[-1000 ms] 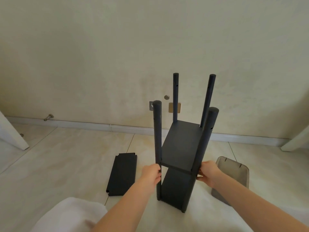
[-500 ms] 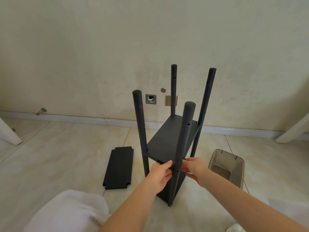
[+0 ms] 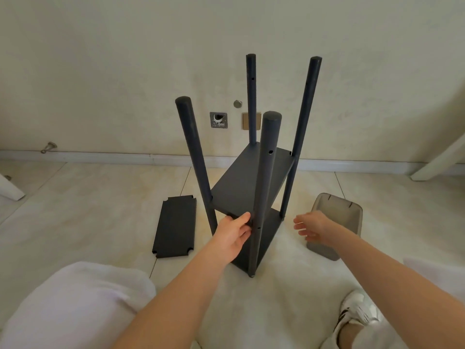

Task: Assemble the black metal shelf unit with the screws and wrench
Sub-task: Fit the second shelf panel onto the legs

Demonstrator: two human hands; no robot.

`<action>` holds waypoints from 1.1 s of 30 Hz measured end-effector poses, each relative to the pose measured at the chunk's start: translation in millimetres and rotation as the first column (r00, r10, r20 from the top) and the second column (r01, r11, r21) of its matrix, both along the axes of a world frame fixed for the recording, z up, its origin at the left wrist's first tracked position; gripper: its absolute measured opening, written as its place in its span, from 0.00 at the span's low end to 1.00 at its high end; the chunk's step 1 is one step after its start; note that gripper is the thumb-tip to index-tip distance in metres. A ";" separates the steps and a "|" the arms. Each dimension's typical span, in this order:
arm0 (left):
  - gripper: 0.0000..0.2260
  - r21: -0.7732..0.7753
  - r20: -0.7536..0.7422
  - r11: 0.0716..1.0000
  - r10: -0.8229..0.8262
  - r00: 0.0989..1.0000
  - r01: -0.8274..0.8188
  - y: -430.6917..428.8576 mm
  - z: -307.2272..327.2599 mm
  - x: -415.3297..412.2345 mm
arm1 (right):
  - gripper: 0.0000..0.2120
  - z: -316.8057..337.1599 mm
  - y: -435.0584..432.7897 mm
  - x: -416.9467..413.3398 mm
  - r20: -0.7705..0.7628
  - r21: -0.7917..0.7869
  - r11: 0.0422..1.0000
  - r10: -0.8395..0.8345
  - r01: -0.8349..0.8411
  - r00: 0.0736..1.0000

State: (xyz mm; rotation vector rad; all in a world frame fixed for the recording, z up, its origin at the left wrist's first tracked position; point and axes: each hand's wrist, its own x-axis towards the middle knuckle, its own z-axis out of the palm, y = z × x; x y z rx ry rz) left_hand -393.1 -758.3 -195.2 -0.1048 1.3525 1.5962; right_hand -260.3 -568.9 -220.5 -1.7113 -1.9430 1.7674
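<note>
Shelf unit (image 3: 251,187) first: it stands upright on the pale floor (image 3: 88,210) straight ahead of you, close to your knees. Your left hand (image 3: 234,233) grips it at the front edge of the middle shelf (image 3: 241,197), fingers curled round that edge just beside the near post (image 3: 264,185). That hold reads as a steadying one. A tall, narrow frame held low and near a corner joint is less likely to tip or twist while you work on it.

Your right hand (image 3: 312,226) is off the frame, fingers spread and holding nothing, hovering between the near post and the grey bin (image 3: 337,217). It may be heading for the bin. You can't see whether the screws or wrench are in there, and neither shows anywhere in view.

Further out, a loose panel (image 3: 176,225) lies flat on the floor to the left, apart from the frame, notched at its corners. It looks meant for the top.

The frame is matt black, with four round posts with capped tops, two shelves fitted low, and open screw holes in the bare upper posts.
</note>
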 end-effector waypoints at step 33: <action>0.12 0.065 -0.036 0.997 -0.037 0.999 0.039 -5.6 -1.4 3.3 | 0.06 -126.6 -30.0 22.8 0.575 0.321 0.483 0.585 -0.815 0.573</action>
